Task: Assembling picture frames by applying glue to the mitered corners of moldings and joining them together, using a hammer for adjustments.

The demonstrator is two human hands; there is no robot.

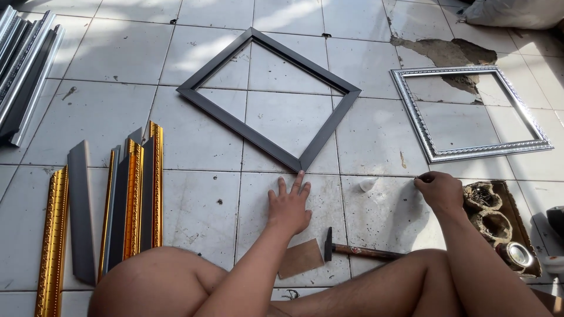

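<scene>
Frame (269,100), black and square, lies turned like a diamond on the tiled floor (200,205) in the upper middle of the picture. Its lowest corner points down at the left hand (289,206), which lies flat and released on the tiles, fingers spread, the longest fingertip just touching or nearly touching that corner. The right hand (439,192) is at centre right, fingers curled and pinched together on something dark and too small to tell, just below the silver frame (470,111) that lies at upper right. Beside that hand, at the right edge, a cardboard tray (517,226) holds lumpy grey clumps and a round tin. Between the forearms, low in the middle, a hammer (358,251) lies on the floor with a brown card (301,258) just left of its head. At lower left lie gold and grey mouldings (126,199) side by side; more silver and dark mouldings (23,70) are stacked at upper left. Bare knees fill the bottom edge.
</scene>
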